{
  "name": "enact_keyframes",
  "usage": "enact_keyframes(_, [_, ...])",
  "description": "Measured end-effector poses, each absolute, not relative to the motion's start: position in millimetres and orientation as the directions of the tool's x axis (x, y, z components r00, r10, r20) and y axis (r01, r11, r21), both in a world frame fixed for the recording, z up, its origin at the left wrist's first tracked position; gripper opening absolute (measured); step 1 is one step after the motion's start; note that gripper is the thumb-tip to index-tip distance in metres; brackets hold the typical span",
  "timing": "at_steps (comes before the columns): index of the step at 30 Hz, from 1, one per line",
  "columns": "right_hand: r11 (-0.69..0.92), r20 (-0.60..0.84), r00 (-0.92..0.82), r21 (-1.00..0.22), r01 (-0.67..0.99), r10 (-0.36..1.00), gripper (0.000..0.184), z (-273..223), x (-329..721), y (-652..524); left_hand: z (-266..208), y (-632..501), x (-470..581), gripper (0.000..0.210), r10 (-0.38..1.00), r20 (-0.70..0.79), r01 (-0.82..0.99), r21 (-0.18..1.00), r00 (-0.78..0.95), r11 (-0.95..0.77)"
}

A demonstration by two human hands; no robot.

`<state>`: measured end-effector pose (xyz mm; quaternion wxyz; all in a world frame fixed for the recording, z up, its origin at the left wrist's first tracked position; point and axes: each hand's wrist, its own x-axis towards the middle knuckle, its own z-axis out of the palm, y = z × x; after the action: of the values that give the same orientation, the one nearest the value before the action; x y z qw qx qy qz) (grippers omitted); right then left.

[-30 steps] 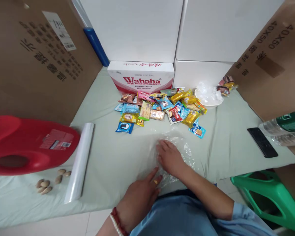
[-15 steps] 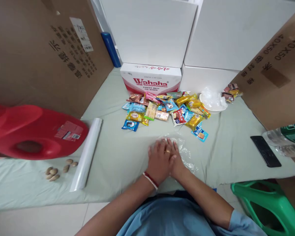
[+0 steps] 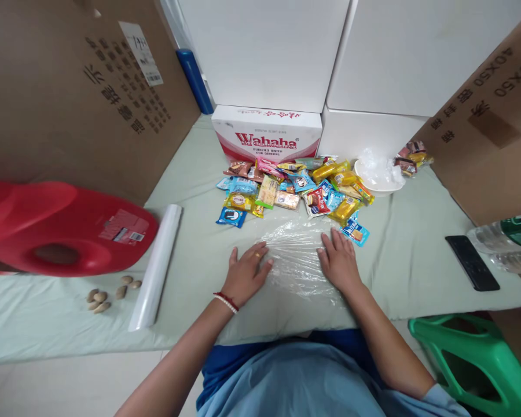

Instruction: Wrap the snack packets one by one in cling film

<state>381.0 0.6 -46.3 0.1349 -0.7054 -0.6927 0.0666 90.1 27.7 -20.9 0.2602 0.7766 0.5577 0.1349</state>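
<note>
A crinkled clear plastic sheet lies flat on the green tablecloth, creased from side to side between my hands. My left hand rests at its left edge, palm down with the fingers apart; a ring and a bracelet are on this arm. On the sheet's right edge lies my right hand, also palm down and fingers spread. Just beyond the right fingertips is a small blue snack packet. A heap of wrapped snacks spreads out behind the sheet, in yellow, blue, pink, brown and red wrappers.
Left stand a red jug, a white plastic film roll and several brown nuts. At the back are a Wahaha carton and a white bowl holding clear plastic. A phone, bottles and a green stool are right.
My hands were together, one over the other, on the bunched plastic. Now they are apart, left and right, and the plastic sheet is spread wider between them.
</note>
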Motion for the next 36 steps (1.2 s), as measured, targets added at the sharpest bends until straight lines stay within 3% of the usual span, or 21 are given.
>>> enact_keyframes(2, [0.011,0.157,0.041,-0.317,0.948,0.987,0.044,-35.5,385.2,-1.1,-21.0,37.4,88.8,0.040,0.948,-0.052,0.772,0.595,0.314,-0.224])
enact_keyframes(5, [0.178,0.233,-0.079,-0.442,0.879,0.969,0.037,-13.0,366.1,-11.3,-24.2,53.8,87.9,0.034,0.934,0.001,0.726,0.628,0.357,-0.278])
enact_keyframes(7, [0.273,0.174,-0.212,-0.529,0.803,0.962,0.035,-2.0,341.8,-20.7,-28.0,61.3,87.0,0.030,0.920,0.019,0.711,0.628,0.392,-0.317])
enact_keyframes(10, [0.254,0.012,-0.317,-0.625,0.738,0.949,0.037,0.0,306.9,-33.5,-33.9,64.3,84.9,0.027,0.913,0.020,0.722,0.604,0.408,-0.337])
enact_keyframes(12, [0.286,-0.010,-0.386,-0.653,0.701,0.922,0.023,-5.9,292.3,-41.1,-36.3,63.2,83.6,0.026,0.913,0.018,0.734,0.588,0.407,-0.339])
enact_keyframes(14, [0.418,0.027,-0.514,-0.618,0.666,0.858,0.012,-13.3,284.7,-50.0,-36.9,62.9,82.7,0.027,0.915,0.015,0.737,0.587,0.403,-0.334])
enact_keyframes(19, [0.699,0.020,-0.755,-0.396,0.596,0.655,0.006,-28.8,276.8,-77.4,-32.1,72.8,84.2,0.028,0.923,-0.033,0.775,0.555,0.384,-0.303])
enact_keyframes(23, [0.718,0.020,-0.761,-0.349,0.602,0.648,0.007,-40.6,266.8,-88.1,-23.9,76.5,91.2,0.024,0.931,-0.058,0.825,0.485,0.360,-0.289])
enact_keyframes(29, [0.665,0.037,-0.699,-0.347,0.661,0.714,0.010,-42.3,242.4,-88.8,-4.1,55.9,124.8,0.033,0.931,-0.050,0.905,0.260,0.361,-0.337])
enact_keyframes(33, [0.619,0.026,-0.696,-0.482,0.620,0.717,0.011,-13.5,244.6,-78.5,-8.0,45.5,143.6,0.036,0.924,-0.017,0.915,0.142,0.383,-0.377])
enact_keyframes(36, [0.501,0.145,-0.524,-0.580,0.643,0.839,0.026,1.4,267.3,-55.8,-23.3,41.5,140.4,0.036,0.909,0.029,0.896,0.162,0.415,-0.414])
